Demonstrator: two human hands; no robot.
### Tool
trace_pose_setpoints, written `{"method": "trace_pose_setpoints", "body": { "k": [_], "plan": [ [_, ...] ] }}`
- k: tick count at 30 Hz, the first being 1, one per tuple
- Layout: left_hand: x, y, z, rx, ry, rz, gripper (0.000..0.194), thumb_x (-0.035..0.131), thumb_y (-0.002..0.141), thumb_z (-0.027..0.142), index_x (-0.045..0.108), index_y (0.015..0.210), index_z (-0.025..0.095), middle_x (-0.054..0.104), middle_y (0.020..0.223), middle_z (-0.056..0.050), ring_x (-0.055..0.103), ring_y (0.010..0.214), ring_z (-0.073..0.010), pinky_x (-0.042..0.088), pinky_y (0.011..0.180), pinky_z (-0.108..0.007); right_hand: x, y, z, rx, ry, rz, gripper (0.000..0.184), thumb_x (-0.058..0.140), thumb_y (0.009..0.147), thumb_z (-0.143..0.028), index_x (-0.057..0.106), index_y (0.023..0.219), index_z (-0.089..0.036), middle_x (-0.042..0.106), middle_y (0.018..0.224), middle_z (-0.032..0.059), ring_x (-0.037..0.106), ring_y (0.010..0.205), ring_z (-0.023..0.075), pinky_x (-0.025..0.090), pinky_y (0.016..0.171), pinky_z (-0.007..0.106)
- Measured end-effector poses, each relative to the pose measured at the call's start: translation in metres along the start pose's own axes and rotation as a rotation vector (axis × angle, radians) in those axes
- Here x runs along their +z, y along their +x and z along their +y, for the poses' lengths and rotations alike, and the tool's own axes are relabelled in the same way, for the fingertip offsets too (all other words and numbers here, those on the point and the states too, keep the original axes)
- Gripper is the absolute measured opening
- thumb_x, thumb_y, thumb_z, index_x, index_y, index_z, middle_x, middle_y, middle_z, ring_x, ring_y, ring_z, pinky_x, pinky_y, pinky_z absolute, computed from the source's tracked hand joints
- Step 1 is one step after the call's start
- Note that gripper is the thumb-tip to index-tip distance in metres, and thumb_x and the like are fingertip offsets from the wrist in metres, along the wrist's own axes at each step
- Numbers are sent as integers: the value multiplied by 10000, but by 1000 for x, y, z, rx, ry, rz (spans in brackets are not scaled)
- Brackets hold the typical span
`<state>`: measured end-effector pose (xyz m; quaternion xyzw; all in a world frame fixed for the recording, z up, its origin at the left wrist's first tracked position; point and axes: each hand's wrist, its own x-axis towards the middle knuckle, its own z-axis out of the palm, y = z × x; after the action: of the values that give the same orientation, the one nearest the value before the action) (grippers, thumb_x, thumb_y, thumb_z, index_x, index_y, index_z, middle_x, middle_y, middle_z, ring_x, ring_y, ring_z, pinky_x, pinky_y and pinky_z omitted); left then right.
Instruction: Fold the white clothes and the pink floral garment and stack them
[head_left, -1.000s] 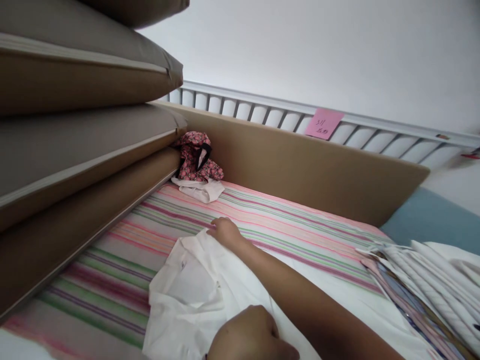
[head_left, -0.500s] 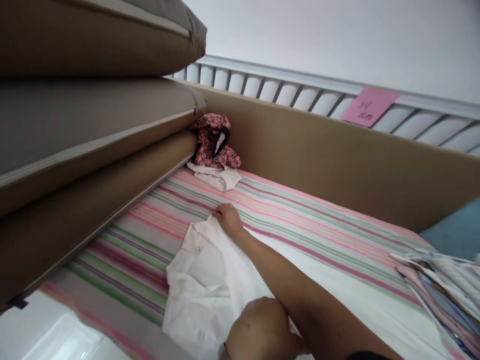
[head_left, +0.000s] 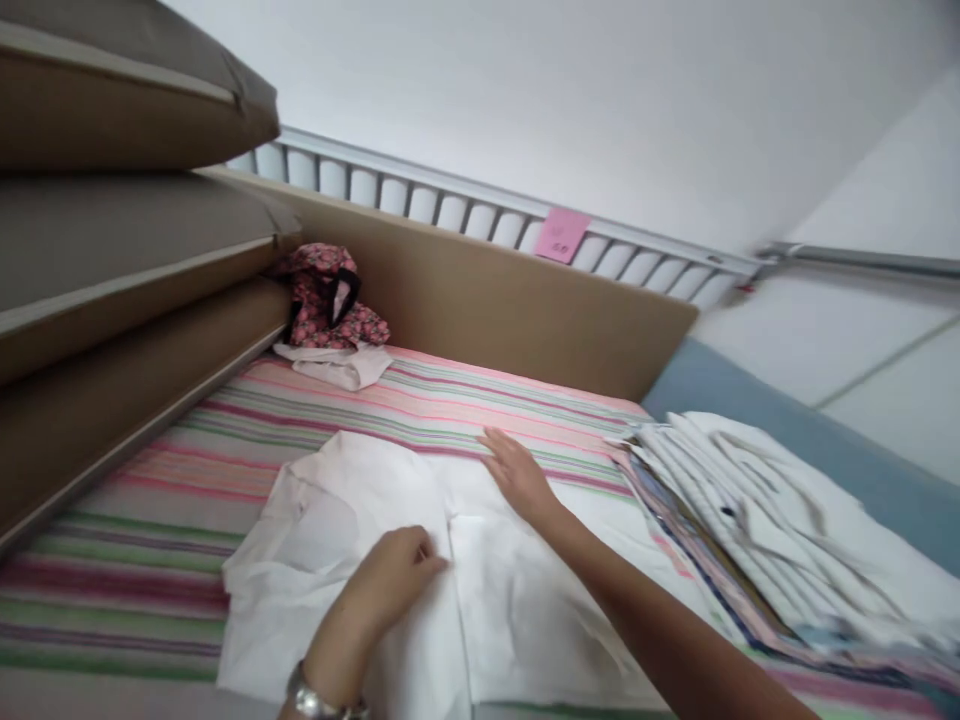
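I see the white shirt [head_left: 495,610] laid out at six o'clock on the striped sheet [head_left: 187,470]. Left hand [head_left: 397,577] over it, fingers curled; can't tell if pinching. Right hand [head_left: 517,477] near its far edge, fingers slightly spread. Clothes pile [head_left: 757,530], four o'clock.

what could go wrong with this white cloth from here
The metallic wristband on the left hand might snag the white cloth beneath it. The cloth's wrinkled left side may set into creases. The right forearm reaches in close to the clothes pile, so a wide sweep could disturb it.
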<state>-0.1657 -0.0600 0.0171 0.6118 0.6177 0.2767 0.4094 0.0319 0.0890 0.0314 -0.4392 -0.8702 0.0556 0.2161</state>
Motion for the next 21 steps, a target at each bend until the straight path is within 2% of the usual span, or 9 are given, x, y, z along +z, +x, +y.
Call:
{"method": "trace_pose_setpoints", "body": {
  "k": [3,5,7,9,13,17,19,21],
  "plan": [
    [-3,14,-9,58,11,262,318,393,787,392,601,848,158,658,865,-79,599,793,-193,450,762,-332,-38,-73,77,368,-88,-15,463,327,912,-382,529,1250,-137,513,1328,107,420,1269,211,306,1077,398],
    [-1,28,-16,73,40,436,392,374,789,420,587,966,143,640,994,-114,598,904,-219,460,838,-360,-55,-114,112,497,-134,-11,497,298,913,-371,508,1266,-92,515,1321,132,438,1255,216,310,1078,387],
    [3,41,-24,89,102,564,449,372,780,432,569,1050,133,614,1089,-136,573,1022,-246,451,909,-387,-65,-143,130,536,-172,1,505,294,912,-359,493,1277,-73,509,1324,141,431,1262,211,302,1085,372],
    [7,53,-33,120,208,633,484,345,788,428,556,1097,120,600,1135,-151,546,1090,-267,429,964,-415,-68,-159,136,563,-198,1,493,299,913,-341,489,1280,-73,510,1324,143,430,1263,205,313,1078,359],
    [3,80,-65,180,451,696,519,284,809,379,534,1133,59,583,1174,-201,532,1125,-306,402,1009,-459,-63,-159,139,563,-230,10,456,314,921,-301,488,1285,-89,498,1338,133,419,1270,192,316,1070,342],
    [-22,105,-96,189,708,686,451,285,807,310,549,1088,78,600,1169,-176,517,1157,-303,406,1015,-454,-61,-136,157,488,-311,-24,433,380,905,-280,476,1300,-130,458,1375,122,388,1291,197,305,1067,363],
    [-34,106,-99,177,832,637,423,284,812,284,562,1064,89,620,1151,-149,514,1164,-287,392,1029,-438,-63,-126,171,453,-308,-63,424,454,868,-265,510,1267,-131,494,1344,127,408,1275,207,299,1065,367],
    [-39,101,-94,149,931,565,432,277,823,267,574,1059,60,621,1150,-163,510,1167,-280,362,1050,-424,-64,-117,187,423,-253,-101,384,533,810,-249,585,1172,-134,583,1243,128,485,1203,222,330,1037,359]
  ]
}}
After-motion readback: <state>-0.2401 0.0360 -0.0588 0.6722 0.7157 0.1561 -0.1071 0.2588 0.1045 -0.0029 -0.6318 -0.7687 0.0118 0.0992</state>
